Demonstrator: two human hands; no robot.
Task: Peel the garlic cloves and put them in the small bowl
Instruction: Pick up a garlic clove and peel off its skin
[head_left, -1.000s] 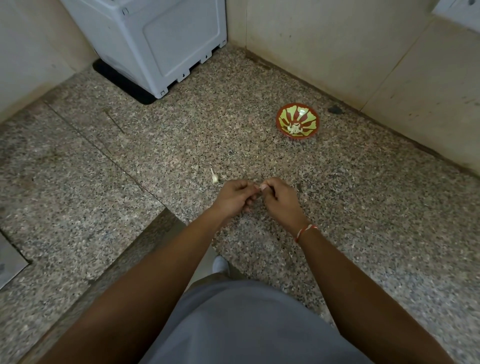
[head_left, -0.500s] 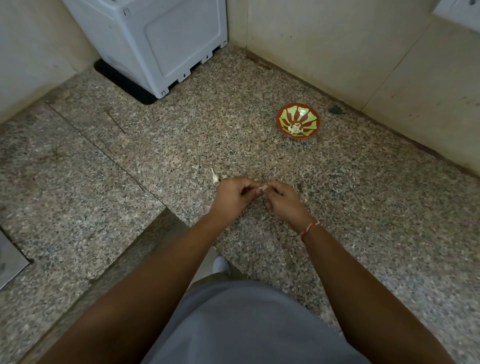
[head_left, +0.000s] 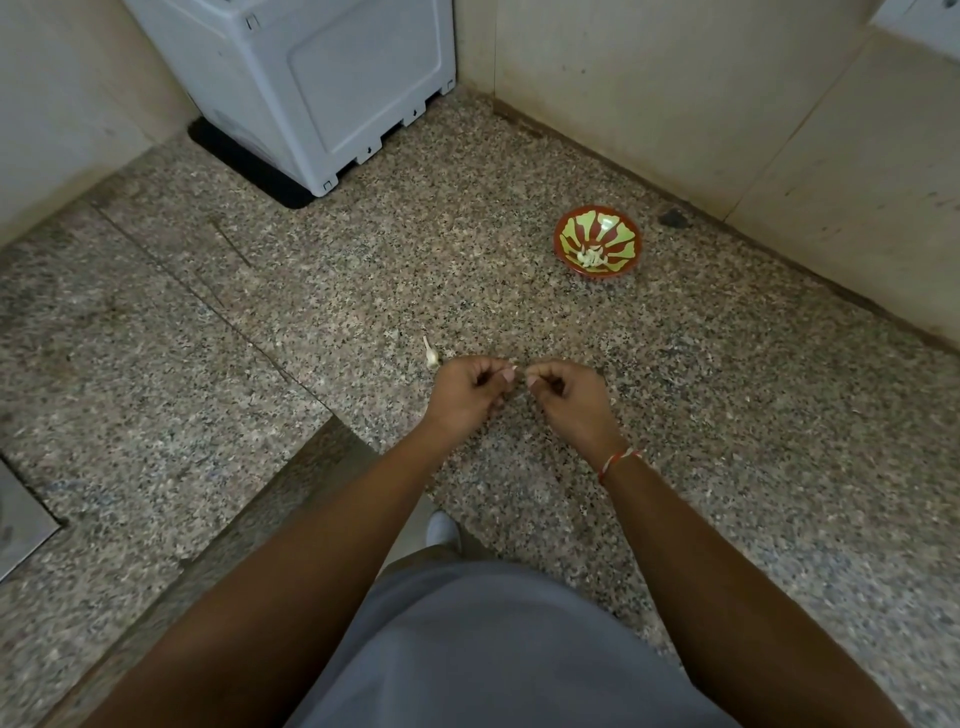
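On the speckled granite counter, my left hand (head_left: 465, 392) pinches a small pale garlic clove (head_left: 509, 370) at its fingertips. My right hand (head_left: 569, 397) is just to the right of it, a small gap away, with its fingers curled; nothing shows inside them. One unpeeled garlic clove (head_left: 430, 356) with a thin stem lies on the counter, just left of my left hand. The small red and green bowl (head_left: 623, 236) stands further back to the right, near the wall, with several peeled cloves (head_left: 590, 256) in it.
A grey-white appliance (head_left: 322, 83) on a black mat fills the back left corner. Beige walls close the back and right sides. The counter's front edge (head_left: 291, 467) cuts in diagonally beside my left forearm. A metal plate (head_left: 21, 525) shows at the far left.
My hands, which pinched the clove together, have pulled slightly apart. The clove stays with my left hand.
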